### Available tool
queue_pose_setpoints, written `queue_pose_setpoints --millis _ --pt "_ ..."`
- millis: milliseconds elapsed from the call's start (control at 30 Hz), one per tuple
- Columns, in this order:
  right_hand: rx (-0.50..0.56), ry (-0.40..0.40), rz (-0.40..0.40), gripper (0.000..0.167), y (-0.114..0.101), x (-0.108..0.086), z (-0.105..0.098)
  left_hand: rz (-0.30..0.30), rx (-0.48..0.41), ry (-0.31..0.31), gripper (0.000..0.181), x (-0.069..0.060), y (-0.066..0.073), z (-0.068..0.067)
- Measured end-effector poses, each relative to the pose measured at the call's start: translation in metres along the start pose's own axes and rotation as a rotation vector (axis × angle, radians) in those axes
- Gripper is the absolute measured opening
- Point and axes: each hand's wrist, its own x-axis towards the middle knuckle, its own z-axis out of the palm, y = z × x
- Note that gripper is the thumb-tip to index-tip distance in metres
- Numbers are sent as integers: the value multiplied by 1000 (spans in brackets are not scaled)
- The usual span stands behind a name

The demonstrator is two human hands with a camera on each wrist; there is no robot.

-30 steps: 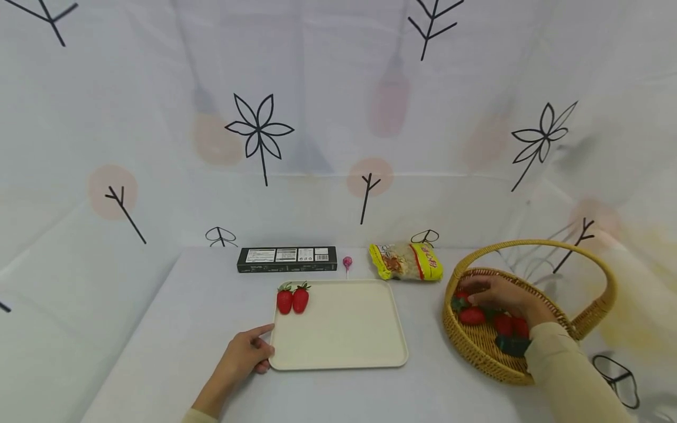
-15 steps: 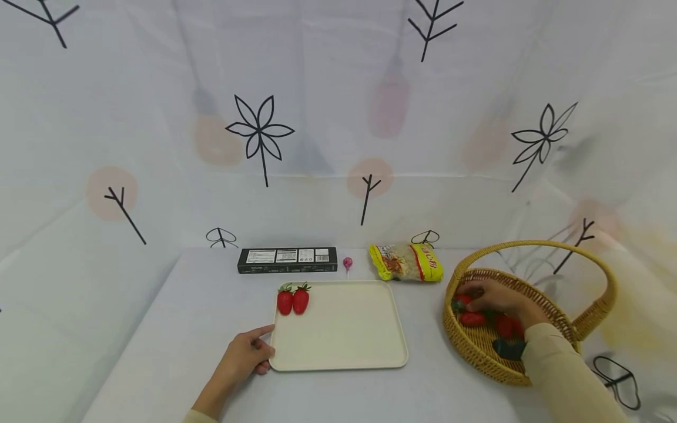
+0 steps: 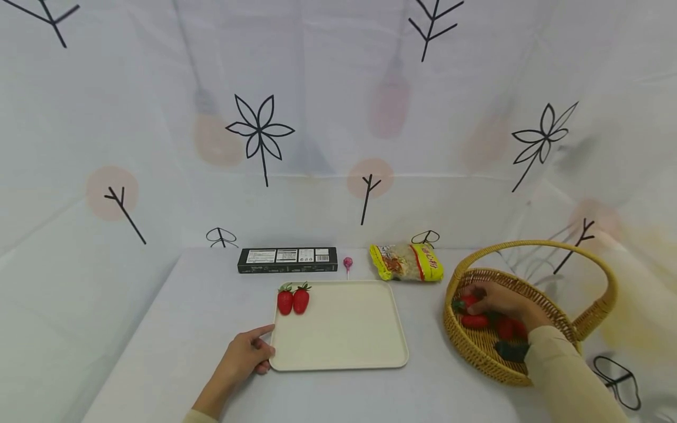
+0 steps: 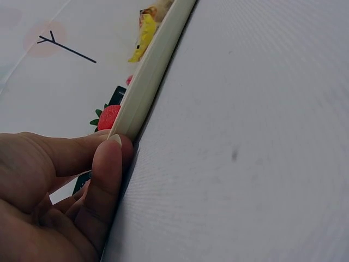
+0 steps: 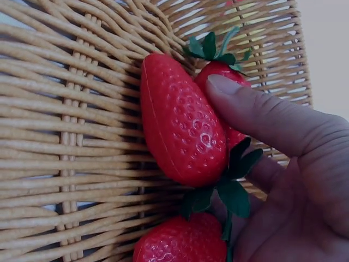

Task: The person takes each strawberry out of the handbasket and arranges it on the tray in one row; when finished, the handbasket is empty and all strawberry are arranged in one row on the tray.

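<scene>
While the strawberry pair (image 3: 301,300) on the tray (image 3: 344,323) sits unmoved, the held strawberry (image 3: 468,301) has shifted slightly over the last second; pick looks unfinished.
Left hand (image 3: 243,353) at tray's left edge, thumb and forefinger spread, touching the smooth cream rim. Behind tray: flat black box (image 3: 287,259). Tray's far-left corner: the pair, leafy caps. Behind tray again: round-headed lollipop (image 3: 347,262), crinkly yellow bag (image 3: 405,262). Right of tray, well apart: woven wicker basket (image 3: 476,354); inside it, right hand (image 3: 499,296) gripping the held strawberry beside glossy, dimpled basket strawberries (image 5: 182,123).
</scene>
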Motion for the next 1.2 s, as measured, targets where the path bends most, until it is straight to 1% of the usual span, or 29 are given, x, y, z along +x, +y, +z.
queue_pose_setpoints --millis 100,200,267,400,500,567,733,800,900,1067,1200 --pt "25 -9 -12 38 1 -3 -1 0 2 0 60 0 0 0" --pt "56 3 -18 37 1 -7 -4 -1 6 1 60 0 1 0" --pt "64 15 -38 36 2 -10 -6 -3 11 3 60 0 1 0" --pt "113 26 -62 32 4 -16 -10 -7 12 5 60 -1 3 0" --pt "176 51 -43 30 5 -20 -11 -2 10 6 60 -1 5 0" --pt "189 78 -33 33 4 -24 -12 0 7 8 59 -2 6 0" --pt "188 165 10 45 -2 -35 -14 5 6 8 59 -3 7 0" --pt "194 187 19 51 -4 -40 -15 4 9 7 59 -3 7 1" --pt "202 200 10 58 -6 -48 -16 1 11 6 59 -3 6 1" --pt "169 241 -11 57 -14 -61 -17 -2 11 5 59 -4 5 1" --pt "122 231 -36 57 -24 -72 -17 12 6 2 60 -5 5 0"
